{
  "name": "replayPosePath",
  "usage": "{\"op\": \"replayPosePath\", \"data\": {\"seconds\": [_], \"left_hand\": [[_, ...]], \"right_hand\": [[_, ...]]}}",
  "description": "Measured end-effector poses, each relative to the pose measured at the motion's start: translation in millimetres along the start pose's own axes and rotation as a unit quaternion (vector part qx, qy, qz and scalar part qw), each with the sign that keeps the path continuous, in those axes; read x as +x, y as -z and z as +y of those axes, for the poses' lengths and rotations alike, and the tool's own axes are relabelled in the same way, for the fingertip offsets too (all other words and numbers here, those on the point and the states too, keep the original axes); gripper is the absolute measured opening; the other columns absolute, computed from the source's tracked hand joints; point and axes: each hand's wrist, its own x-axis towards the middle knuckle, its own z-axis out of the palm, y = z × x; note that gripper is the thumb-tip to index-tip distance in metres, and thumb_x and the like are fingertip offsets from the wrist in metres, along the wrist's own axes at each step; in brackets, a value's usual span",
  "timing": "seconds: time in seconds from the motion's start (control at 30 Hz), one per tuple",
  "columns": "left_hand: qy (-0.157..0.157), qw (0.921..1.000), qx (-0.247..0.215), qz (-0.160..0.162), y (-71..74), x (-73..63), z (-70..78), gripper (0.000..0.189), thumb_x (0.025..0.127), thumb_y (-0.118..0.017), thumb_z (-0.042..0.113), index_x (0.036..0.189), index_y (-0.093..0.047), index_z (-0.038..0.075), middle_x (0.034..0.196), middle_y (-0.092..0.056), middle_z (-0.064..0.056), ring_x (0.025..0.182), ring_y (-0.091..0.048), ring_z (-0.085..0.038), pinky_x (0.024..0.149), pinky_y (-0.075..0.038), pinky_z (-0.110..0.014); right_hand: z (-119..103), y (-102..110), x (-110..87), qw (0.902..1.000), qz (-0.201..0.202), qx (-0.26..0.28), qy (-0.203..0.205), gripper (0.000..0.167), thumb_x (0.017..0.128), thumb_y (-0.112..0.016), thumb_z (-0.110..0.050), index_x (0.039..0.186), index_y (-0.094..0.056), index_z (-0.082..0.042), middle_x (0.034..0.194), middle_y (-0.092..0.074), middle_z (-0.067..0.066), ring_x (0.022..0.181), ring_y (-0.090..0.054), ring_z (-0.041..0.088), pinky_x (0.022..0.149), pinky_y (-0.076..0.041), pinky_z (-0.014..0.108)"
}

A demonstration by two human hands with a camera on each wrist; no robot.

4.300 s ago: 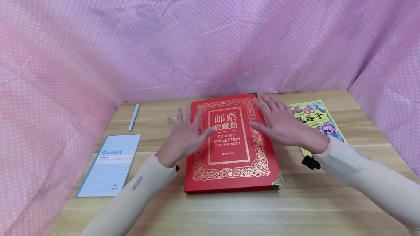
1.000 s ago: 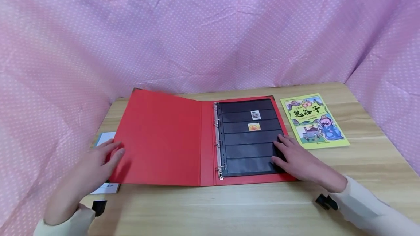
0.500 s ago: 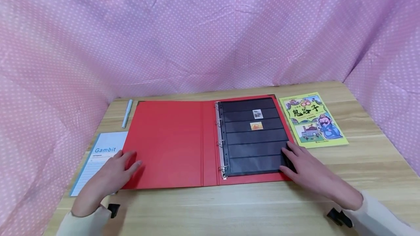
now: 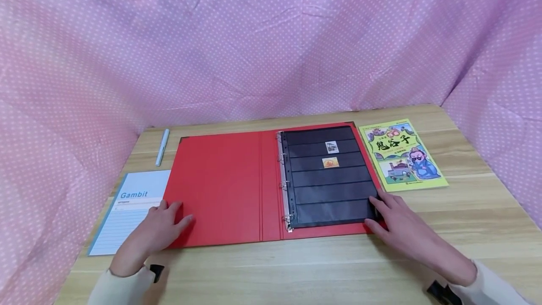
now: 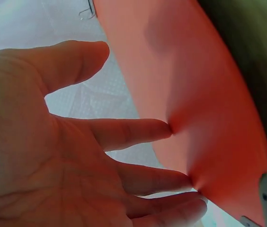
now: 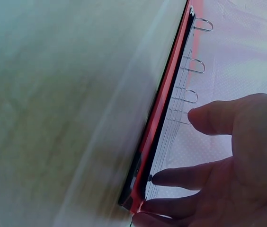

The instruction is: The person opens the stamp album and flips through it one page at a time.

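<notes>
A red stamp album [image 4: 216, 182] lies spread flat on the table, its bare inner cover on the left. To the right, metal rings [image 4: 284, 185] hold a black stamp page [image 4: 330, 189] with two small stamps, a grey-white one [image 4: 332, 147] and a yellow-orange one [image 4: 330, 162]. My left hand [image 4: 158, 229] rests with extended fingers on the cover's lower left edge; the left wrist view shows its fingertips touching the red cover [image 5: 204, 94]. My right hand [image 4: 402, 222] lies at the page's lower right corner, fingers loosely spread. In the right wrist view its fingertips [image 6: 164, 177] meet the page edges.
A light-blue notebook [image 4: 135, 194] lies partly under my left hand, beside the album. Behind it is a pale blue pen [image 4: 163, 147]. A yellow comic book [image 4: 402, 154] sits right of the album. Pink dotted cloth [image 4: 271, 51] hangs behind the wooden table [image 4: 271, 272].
The album was closed under my raised hands and is now open. Its raised cover has come down flat on the left. Both hands have since shifted slightly right, uncovering the notebook and pen.
</notes>
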Motion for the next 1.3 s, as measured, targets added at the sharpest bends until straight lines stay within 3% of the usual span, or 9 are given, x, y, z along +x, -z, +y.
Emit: {"op": "replayPosePath", "data": {"seconds": [0.37, 0.67, 0.77, 0.97, 1.3], "left_hand": [[0.0, 0.9999, 0.015, 0.001, -8.7, 3.4, 2.8, 0.078, 0.082, -0.069, 0.043, 0.129, -0.042, -0.012, 0.108, -0.044, -0.029, 0.095, -0.045, -0.046, 0.068, -0.053, -0.049], [-0.003, 0.9995, 0.032, -0.006, -13.8, 5.7, 10.5, 0.086, 0.079, -0.071, 0.045, 0.129, -0.038, -0.017, 0.115, -0.038, -0.039, 0.105, -0.038, -0.054, 0.073, -0.052, -0.054], [-0.019, 0.9984, 0.053, 0.01, -18.7, 5.1, 14.1, 0.091, 0.077, -0.072, 0.05, 0.126, -0.038, -0.02, 0.113, -0.038, -0.04, 0.105, -0.037, -0.054, 0.076, -0.05, -0.054], [-0.052, 0.9917, 0.093, 0.072, -29.2, 2.9, 18.7, 0.086, 0.074, -0.077, 0.045, 0.114, -0.042, -0.022, 0.099, -0.043, -0.035, 0.093, -0.042, -0.048, 0.077, -0.048, -0.051], [-0.042, 0.991, 0.109, 0.066, -32.3, 2.3, 22.7, 0.087, 0.075, -0.076, 0.041, 0.123, -0.041, -0.023, 0.105, -0.042, -0.037, 0.094, -0.042, -0.048, 0.074, -0.05, -0.051]], "right_hand": [[1, 0, -0.8, 1.0, 0.005, 0.002, 0.001, 0.062, 0.088, -0.066, -0.035, 0.131, -0.05, 0.007, 0.138, -0.037, 0.029, 0.122, -0.035, 0.043, 0.094, -0.038, 0.06], [0, -1, -0.7, 0.9999, 0.009, 0.003, 0.004, 0.061, 0.088, -0.065, -0.035, 0.131, -0.05, 0.007, 0.137, -0.038, 0.029, 0.122, -0.035, 0.043, 0.094, -0.038, 0.06], [-1, 0, -0.7, 0.9999, 0.011, 0.006, 0.005, 0.061, 0.088, -0.065, -0.035, 0.131, -0.05, 0.006, 0.137, -0.038, 0.029, 0.122, -0.035, 0.043, 0.094, -0.038, 0.06], [-4, 1, -0.9, 0.9997, 0.016, 0.02, 0.0, 0.062, 0.09, -0.063, -0.037, 0.133, -0.048, 0.005, 0.138, -0.037, 0.03, 0.123, -0.036, 0.044, 0.094, -0.037, 0.061], [-16, 9, -4.1, 0.9944, 0.079, 0.064, 0.028, 0.055, 0.093, -0.06, -0.034, 0.135, -0.049, 0.0, 0.147, -0.03, 0.023, 0.13, -0.031, 0.042, 0.096, -0.034, 0.06]]}}
